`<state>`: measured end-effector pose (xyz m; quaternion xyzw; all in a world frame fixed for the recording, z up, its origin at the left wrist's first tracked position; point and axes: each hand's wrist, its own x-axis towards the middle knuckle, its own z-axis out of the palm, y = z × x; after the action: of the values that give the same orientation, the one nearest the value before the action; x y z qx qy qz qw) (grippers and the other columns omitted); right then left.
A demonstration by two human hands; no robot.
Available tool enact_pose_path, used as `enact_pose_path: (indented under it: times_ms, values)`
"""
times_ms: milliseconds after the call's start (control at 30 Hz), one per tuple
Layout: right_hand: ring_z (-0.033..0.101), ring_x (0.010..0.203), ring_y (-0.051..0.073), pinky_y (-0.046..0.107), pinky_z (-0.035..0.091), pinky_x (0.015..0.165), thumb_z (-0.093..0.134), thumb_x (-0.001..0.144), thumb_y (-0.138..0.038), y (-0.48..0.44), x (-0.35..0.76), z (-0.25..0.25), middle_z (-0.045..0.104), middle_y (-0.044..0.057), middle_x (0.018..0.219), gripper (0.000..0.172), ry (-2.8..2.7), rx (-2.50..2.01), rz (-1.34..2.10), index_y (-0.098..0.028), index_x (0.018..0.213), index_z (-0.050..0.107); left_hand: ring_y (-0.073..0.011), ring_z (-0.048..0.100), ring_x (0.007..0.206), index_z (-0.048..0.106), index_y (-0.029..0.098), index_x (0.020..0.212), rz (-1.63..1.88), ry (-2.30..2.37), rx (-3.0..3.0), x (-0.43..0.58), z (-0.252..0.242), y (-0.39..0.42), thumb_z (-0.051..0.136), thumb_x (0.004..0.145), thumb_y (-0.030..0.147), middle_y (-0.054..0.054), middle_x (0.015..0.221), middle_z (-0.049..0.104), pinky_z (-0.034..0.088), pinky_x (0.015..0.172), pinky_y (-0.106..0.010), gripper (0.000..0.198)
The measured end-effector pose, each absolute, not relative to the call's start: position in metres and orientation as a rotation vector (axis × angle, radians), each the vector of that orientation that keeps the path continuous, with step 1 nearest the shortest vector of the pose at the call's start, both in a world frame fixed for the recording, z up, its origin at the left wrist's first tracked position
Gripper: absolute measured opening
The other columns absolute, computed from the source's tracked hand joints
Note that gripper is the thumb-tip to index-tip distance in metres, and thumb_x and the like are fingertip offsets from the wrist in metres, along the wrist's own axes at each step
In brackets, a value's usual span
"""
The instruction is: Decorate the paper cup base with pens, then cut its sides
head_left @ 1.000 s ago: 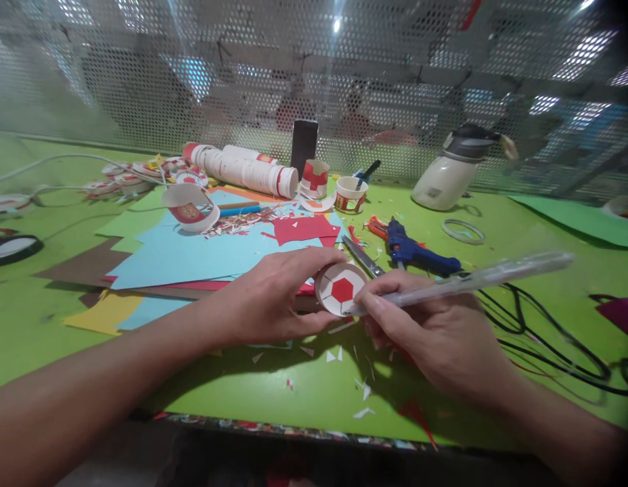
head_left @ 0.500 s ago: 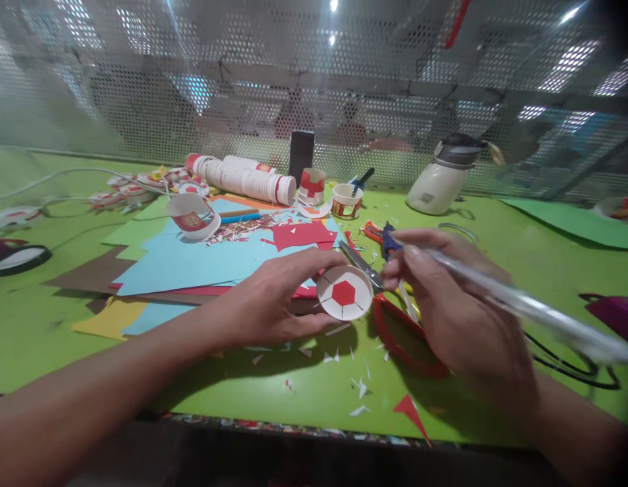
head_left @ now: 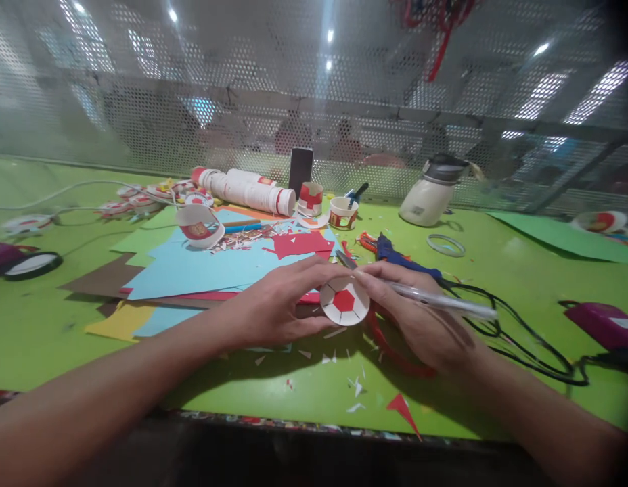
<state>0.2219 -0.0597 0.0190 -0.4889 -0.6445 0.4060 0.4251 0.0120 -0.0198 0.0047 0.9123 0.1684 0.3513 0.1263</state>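
Observation:
My left hand is closed around the side of a small paper cup, its round white base turned toward me. A red hexagon is stuck on that base, with dark lines running out from its corners. In my right hand is a clear-barrelled pen, its back end pointing right; the tip is hidden by my fingers. My right fingertips are at the cup's upper right rim. Below the right hand lie scissors with red handles, partly covered by it.
Coloured paper sheets lie left of centre under paper scraps and a cut cup. Behind are stacked paper cups and a dark phone. To the right are a blue glue gun with a black cable and a white flask.
My right hand has moved left with the pen, up to the cup's rim. The left hand still holds the cup in about the same place. The view has shifted slightly.

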Motion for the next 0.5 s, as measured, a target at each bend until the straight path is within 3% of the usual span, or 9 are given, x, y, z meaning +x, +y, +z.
enact_pose_path:
  times_ms: [167,500]
  values:
    - [0.062,0.059,0.011,0.023,0.051,0.058,0.069,0.083,-0.041,-0.054,0.225,0.009,0.069,0.000,0.074,0.024,-1.403,-1.062,1.336,-0.019,0.094,0.067,-0.0217,0.061,0.109,0.050,0.018,0.130,1.024,0.556,2.643,0.012,0.004,-0.018,0.067,0.082,0.027,-0.013,0.119,0.064,0.054,0.090,-0.039,0.052]
    - [0.070,0.071,0.012,0.022,0.057,0.064,0.060,0.091,-0.030,-0.053,0.219,0.008,0.071,0.003,0.082,0.013,-1.150,-0.884,1.689,-0.017,0.090,0.061,-0.0231,0.066,0.106,0.051,0.014,0.126,1.190,0.670,2.586,0.013,0.000,-0.017,0.069,0.079,0.028,-0.016,0.121,0.065,0.055,0.090,-0.039,0.052]
